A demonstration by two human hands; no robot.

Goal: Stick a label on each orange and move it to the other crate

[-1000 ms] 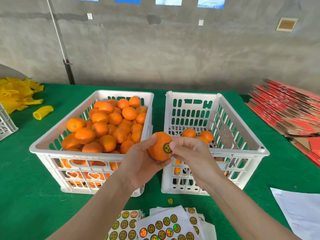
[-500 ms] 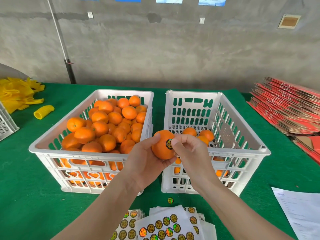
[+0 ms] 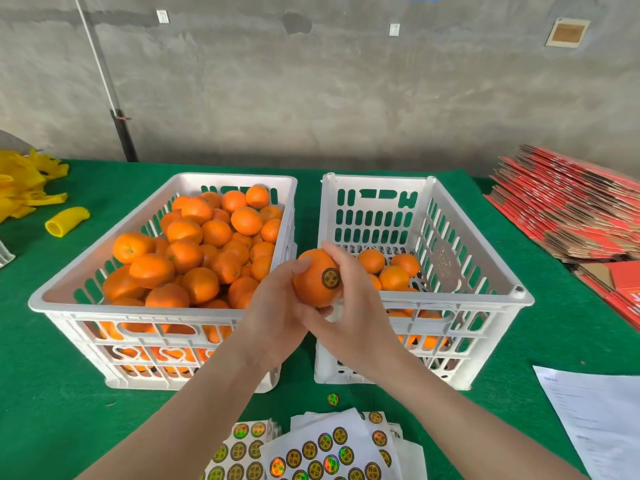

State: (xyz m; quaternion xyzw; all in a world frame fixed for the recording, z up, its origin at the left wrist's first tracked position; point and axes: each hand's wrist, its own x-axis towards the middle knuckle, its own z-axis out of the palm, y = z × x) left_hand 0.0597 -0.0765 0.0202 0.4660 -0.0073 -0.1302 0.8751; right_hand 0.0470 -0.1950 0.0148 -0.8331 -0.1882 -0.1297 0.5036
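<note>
while left hand [image 3: 277, 315] and right hand [image 3: 358, 306] grip one orange [image 3: 311, 284], two crates [image 3: 221, 180] [image 3: 377, 180], seemingly apart

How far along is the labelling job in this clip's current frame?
Done: a handful of oranges lie in the right crate. In hand: the left hand and right hand both grip one orange, its label already stuck on. Left: a heap of oranges fills the left crate, so most remains.

Green felt bench [image 3: 52, 393], pretty loaded
White crate of oranges [image 3: 145, 320] just beside a second white crate [image 3: 485, 271] mid-bench. Label sheets [image 3: 311, 452] and one loose label [image 3: 333, 399] at the near edge, printed paper [image 3: 595, 417] near right, flat red cartons [image 3: 568, 209] far right, and a yellow foam sleeve [image 3: 67, 221] on the left.
</note>
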